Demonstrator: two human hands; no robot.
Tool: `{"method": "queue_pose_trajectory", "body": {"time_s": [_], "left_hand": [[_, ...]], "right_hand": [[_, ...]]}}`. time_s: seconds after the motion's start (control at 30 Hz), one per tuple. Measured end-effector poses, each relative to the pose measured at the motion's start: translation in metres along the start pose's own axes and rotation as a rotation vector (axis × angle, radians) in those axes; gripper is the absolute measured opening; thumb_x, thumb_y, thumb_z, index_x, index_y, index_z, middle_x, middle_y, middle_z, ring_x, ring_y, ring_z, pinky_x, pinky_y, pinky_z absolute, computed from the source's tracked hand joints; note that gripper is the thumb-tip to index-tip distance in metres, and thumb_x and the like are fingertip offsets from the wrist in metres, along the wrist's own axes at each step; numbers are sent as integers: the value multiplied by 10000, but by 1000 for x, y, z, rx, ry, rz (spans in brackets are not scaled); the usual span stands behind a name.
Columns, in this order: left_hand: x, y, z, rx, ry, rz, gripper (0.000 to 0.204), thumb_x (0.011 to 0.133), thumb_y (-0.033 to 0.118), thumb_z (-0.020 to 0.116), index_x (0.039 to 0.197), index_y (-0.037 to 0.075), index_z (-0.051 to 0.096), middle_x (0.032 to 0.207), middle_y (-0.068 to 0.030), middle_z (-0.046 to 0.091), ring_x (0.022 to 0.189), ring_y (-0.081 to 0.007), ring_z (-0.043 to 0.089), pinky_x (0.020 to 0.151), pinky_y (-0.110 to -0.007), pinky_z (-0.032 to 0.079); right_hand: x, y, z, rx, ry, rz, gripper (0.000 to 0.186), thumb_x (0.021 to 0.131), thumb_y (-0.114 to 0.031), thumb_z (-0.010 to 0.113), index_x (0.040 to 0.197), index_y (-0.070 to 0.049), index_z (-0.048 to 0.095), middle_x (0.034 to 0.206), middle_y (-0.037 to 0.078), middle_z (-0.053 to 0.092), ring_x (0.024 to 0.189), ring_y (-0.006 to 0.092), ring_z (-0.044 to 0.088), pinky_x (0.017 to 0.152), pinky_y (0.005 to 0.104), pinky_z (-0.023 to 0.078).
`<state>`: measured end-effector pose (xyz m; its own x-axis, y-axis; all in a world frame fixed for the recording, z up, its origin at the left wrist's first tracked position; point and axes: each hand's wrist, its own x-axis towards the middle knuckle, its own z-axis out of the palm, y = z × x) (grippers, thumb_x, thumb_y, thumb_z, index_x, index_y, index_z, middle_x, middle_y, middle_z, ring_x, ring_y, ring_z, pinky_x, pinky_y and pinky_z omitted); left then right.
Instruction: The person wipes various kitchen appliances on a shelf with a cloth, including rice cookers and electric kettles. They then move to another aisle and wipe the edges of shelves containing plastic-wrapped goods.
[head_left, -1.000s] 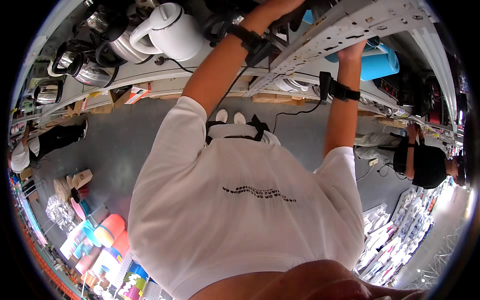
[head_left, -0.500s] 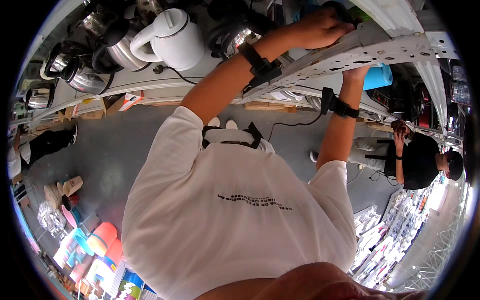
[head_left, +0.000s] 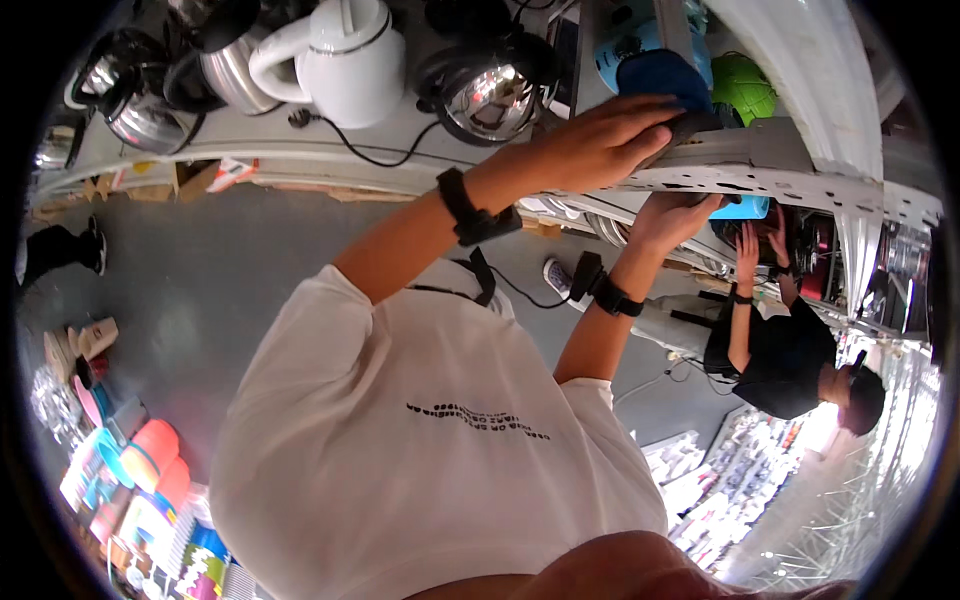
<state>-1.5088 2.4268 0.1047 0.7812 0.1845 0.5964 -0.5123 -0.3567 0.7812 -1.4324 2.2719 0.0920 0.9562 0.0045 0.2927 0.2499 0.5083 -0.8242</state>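
My left hand (head_left: 605,145) is above the perforated metal shelf upright (head_left: 770,178), fingers bent over a black piece (head_left: 685,130) that I cannot name. Directly behind its fingers is a dark blue rounded thing (head_left: 660,80), with a light blue one (head_left: 622,55) and a bright green ball-like one (head_left: 743,88) beyond. My right hand (head_left: 672,218) is on the nearer side of that upright, its fingertips closed on a small dark part. Touching or just beside them is a light blue cylinder-like thing (head_left: 745,208), mostly hidden by the upright.
On the shelf at left stand a white electric kettle (head_left: 355,65), a steel kettle (head_left: 235,70) and a glass pot with black trim (head_left: 490,95); a black cord (head_left: 375,150) trails along the edge. To the right, a co-worker in black (head_left: 775,350) reaches toward the shelving. Colourful plastic goods (head_left: 150,460) lie lower left.
Both my hands sit further left in the picture, and the left hand is lower. More of the dark blue and green things shows. The co-worker's hands have moved from the chest to the shelving.
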Motion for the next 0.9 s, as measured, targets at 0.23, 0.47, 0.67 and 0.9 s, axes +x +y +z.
{"method": "queue_pose_trajectory", "body": {"time_s": [0.23, 0.47, 0.67, 0.9], "left_hand": [[55, -51, 21, 477, 242, 183, 346, 985, 247, 464, 1209, 15, 589, 1275, -153, 568, 1230, -306, 510, 1041, -404, 416], [126, -66, 10, 620, 12, 96, 255, 923, 191, 470, 922, 44, 678, 964, -117, 645, 1027, -305, 600, 855, -406, 523], [100, -20, -19, 326, -265, -271, 511, 949, 422, 359, 1138, 64, 671, 1171, -153, 647, 1092, -343, 596, 922, -432, 461], [85, -28, -22, 179, -124, -242, 502, 974, 384, 341, 1131, 22, 651, 1139, -218, 636, 1074, -400, 588, 955, -474, 448]], "right_hand": [[73, 4, -33, -243, -113, 258, 529, 969, -421, 485, 1346, -50, 469, 1319, 111, 527, 1171, 283, 530, 1018, 459, 437], [143, -8, -12, -423, -454, 47, 510, 891, -312, 572, 1309, -30, 494, 1270, 120, 544, 1128, 265, 535, 982, 426, 434], [189, -23, -5, -625, -1056, -212, 509, 812, -118, 701, 1271, -4, 512, 1224, 109, 556, 1117, 225, 516, 985, 343, 404], [150, -20, 66, -792, -1240, -358, 678, 745, -177, 825, 1261, -30, 410, 1248, 126, 515, 1131, 210, 493, 1012, 342, 384]]}}
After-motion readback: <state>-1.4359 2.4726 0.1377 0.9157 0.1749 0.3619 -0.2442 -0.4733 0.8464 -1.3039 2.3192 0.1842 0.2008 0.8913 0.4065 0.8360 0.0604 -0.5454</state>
